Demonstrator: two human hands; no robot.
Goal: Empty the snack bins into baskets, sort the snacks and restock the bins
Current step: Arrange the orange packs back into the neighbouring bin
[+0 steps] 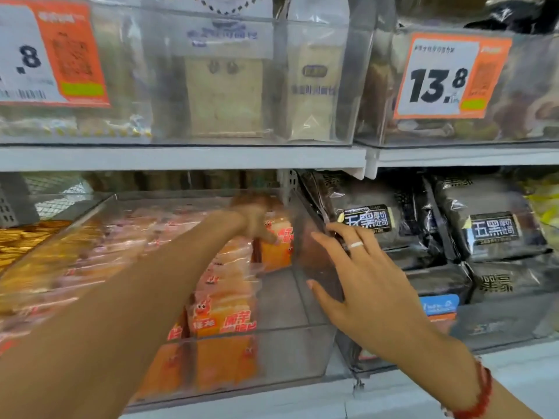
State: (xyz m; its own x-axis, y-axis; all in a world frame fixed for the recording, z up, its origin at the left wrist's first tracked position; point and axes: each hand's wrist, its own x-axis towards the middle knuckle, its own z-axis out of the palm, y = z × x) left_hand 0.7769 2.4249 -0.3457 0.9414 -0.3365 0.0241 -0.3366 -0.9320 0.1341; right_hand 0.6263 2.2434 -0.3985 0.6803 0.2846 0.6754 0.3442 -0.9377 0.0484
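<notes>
A clear plastic bin (pixel 302 352) sits on the lower shelf (pixel 393 397), its long axis running from the near edge back toward the far wall. Inside it, orange snack packs (pixel 223 309) stand upright in a row along that same axis, their printed faces toward the near side; the right part of the bin floor is bare. The left hand (pixel 257 225) reaches deep into the bin and touches the far orange pack (pixel 276 252), which stands upright against the back. The hand is blurred, so whether its grip closes on the pack cannot be told. The right hand (pixel 360 279) lies with a wide grip, fingers spread, against the bin's right wall; it wears a white ring (pixel 355 245) and, at the wrist, a red bracelet (pixel 481 394).

Just right of the bin, black bread bags (pixel 493 231) are stacked. To the left lie golden crackers (pixel 21 240). On the upper shelf stand clear bins with an orange price tag (pixel 447 77) reading 13.8; another tag at far left is cut off by the frame. The upper bins' contents are hazy behind the plastic.
</notes>
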